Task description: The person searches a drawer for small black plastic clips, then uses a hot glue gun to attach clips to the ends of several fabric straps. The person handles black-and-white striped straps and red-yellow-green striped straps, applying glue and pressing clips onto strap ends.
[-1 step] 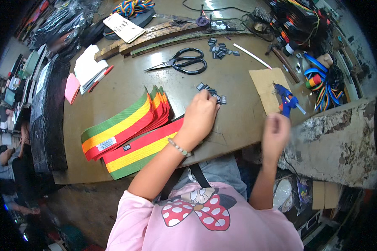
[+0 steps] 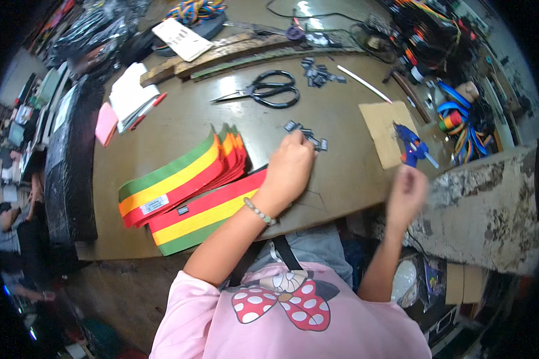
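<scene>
My left hand (image 2: 289, 170) reaches over the table, its fingers drawn together at a small pile of dark woven labels (image 2: 307, 133); whether a label is between the fingertips is hidden. Under that wrist lies a green, yellow and red striped strap (image 2: 203, 216) with a small dark label on it. Beside it is a fanned stack of matching straps (image 2: 173, 179), the top one bearing a pale label (image 2: 155, 204). My right hand (image 2: 408, 194), blurred by motion with fingers curled, is just below a blue glue gun (image 2: 412, 143) resting on cardboard (image 2: 377, 133). Contact with its handle is unclear.
Black-handled scissors (image 2: 274, 90) lie mid-table, with more dark labels (image 2: 318, 73) beyond. A white stick (image 2: 364, 84) lies behind the cardboard. Red pens (image 2: 148, 110) and white paper (image 2: 129, 96) are at left. Wooden bars (image 2: 233, 51) cross the back; webbing rolls (image 2: 455, 116) sit at right.
My right hand has shifted a little to the right, near the glue gun's handle. The whole view has moved slightly. My left hand stays at the label pile.
</scene>
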`<state>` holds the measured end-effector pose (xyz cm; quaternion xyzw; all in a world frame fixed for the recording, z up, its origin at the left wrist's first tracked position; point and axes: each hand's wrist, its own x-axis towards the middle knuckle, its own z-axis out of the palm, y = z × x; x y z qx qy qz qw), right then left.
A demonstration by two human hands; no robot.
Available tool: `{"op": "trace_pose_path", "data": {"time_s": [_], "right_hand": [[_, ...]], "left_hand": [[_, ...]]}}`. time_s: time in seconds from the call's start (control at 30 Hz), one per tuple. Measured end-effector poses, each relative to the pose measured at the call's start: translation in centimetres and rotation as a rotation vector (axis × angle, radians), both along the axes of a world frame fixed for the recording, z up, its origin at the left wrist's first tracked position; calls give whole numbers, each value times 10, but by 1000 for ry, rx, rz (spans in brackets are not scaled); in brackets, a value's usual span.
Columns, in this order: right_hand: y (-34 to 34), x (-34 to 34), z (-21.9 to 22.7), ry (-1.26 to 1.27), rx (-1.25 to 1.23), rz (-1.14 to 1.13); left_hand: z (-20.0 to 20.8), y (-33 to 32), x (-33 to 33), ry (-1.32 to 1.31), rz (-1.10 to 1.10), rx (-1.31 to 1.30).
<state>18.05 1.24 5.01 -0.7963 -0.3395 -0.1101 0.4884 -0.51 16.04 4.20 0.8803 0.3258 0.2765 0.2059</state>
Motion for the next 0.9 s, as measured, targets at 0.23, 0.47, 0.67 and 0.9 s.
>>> {"op": "trace_pose_path", "data": {"time_s": [0.23, 0.47, 0.67, 0.9], "right_hand": [[-2, 106, -40, 218, -114, 161], [11, 146, -52, 148, -365, 168], [14, 171, -61, -197, -260, 32], [-1, 31, 18, 388, 59, 156]], "left_hand": [[-13, -3, 10, 52, 4, 71], [-10, 5, 5, 99, 38, 316], [6, 4, -17, -218, 124, 215], [35, -3, -57, -532, 102, -531]]}}
